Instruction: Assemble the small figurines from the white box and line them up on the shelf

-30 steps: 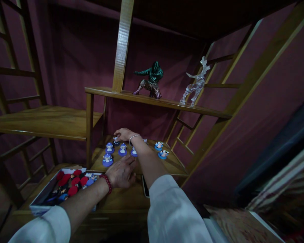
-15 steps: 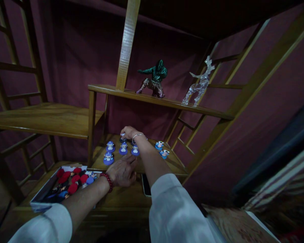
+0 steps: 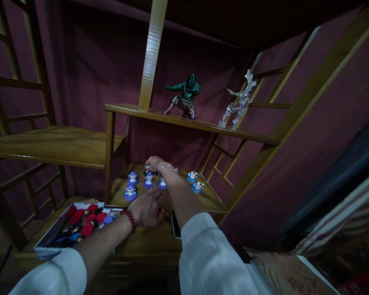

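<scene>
My right hand (image 3: 156,164) reaches over the lower shelf board (image 3: 180,201), fingers closed on a small figurine (image 3: 147,169) toward the back; the fingers partly cover it. In front of it stand white figurines with purple bases, among them a front-left figurine (image 3: 130,192), a left figurine (image 3: 133,178), a middle figurine (image 3: 148,180) and one beside my right wrist (image 3: 162,183). My left hand (image 3: 149,207) is curled at the shelf's front edge, below these figurines; its fingertips are hidden. Right of my right forearm are two blue-based figurines (image 3: 192,176).
At the lower left, an open white box (image 3: 44,252) holds several red-based figurines (image 3: 87,230) and others. A phone-like dark object (image 3: 175,226) lies partly under my right forearm. On the upper shelf (image 3: 207,126) stand a green crouching statue (image 3: 187,92) and a clear deer figure (image 3: 238,105).
The view has shifted slightly, so the shelves appear a little further left. My right hand stays on the figurine at the back, and my left hand keeps nearly the same place.
</scene>
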Demonstrator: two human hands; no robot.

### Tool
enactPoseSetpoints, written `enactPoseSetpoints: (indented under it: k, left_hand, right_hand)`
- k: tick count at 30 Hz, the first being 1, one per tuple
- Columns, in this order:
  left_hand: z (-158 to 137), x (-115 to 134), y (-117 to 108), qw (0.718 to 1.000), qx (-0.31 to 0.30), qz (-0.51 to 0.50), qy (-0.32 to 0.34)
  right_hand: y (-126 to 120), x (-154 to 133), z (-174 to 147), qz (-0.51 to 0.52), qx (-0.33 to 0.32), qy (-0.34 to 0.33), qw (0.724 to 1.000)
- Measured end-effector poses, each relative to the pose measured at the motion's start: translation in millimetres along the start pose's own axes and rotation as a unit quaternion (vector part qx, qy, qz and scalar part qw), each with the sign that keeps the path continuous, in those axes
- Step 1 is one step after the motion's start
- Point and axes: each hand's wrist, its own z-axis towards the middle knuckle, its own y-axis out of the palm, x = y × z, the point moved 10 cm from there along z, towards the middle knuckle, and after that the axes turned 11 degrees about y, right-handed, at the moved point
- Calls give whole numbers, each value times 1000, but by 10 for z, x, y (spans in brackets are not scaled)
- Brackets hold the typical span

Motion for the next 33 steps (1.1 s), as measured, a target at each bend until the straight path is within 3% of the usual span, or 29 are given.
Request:
enactPoseSetpoints:
  k: [11, 17, 22, 27, 33]
  left_hand:
    - [3, 4, 36, 1000, -12, -7, 10]
    - [-6, -9, 51, 1000, -16, 21, 7]
    - [-18, -15, 56, 999, -4, 33, 12]
    - [-28, 13, 23, 999, -4, 39, 10]
    - [-40, 70, -29, 998, -6, 61, -7]
  right_hand:
    - [31, -40, -15, -33, -6, 14, 999]
    - [-95, 16, -61, 27, 22, -6, 999]
    - [-335, 230, -297, 95, 66, 6, 993]
    - [-564, 527, -622, 105, 150, 44, 982]
    - [-596, 715, -1084, 175, 200, 30, 963]
